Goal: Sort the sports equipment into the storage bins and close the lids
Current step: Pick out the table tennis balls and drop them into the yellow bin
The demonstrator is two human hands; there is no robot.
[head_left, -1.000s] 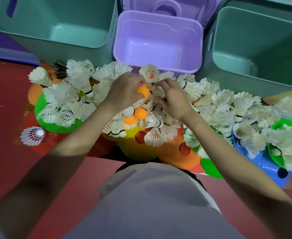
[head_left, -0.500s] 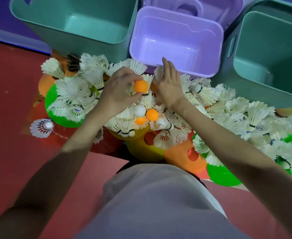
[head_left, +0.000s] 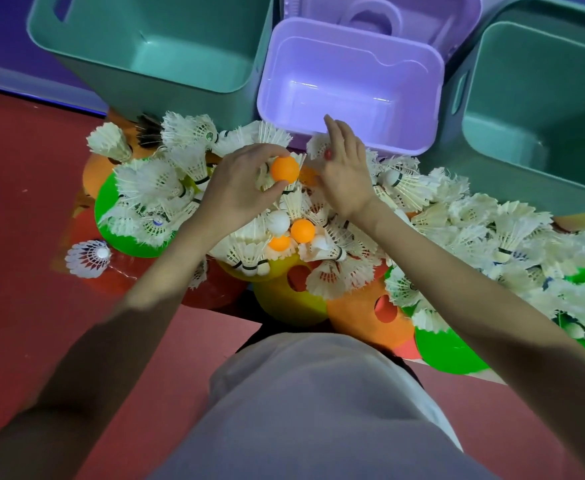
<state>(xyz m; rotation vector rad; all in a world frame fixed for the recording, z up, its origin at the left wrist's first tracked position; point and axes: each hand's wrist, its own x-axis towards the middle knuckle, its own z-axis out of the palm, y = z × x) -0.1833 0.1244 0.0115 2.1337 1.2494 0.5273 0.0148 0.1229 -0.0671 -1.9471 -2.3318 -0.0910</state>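
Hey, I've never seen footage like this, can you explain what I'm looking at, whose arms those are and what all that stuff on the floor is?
There is no machine here. A person wears a camera on the head, so this single view looks down past their grey shirt at their own two arms. On the red floor lies a heap of white feather shuttlecocks over coloured flat discs with holes, with a few orange and white table tennis balls among them. Beyond the heap stand three open bins: a purple bin between two green bins. The left hand pinches an orange ball between thumb and fingers. The right hand is open with straight fingers, near the purple bin's front rim.
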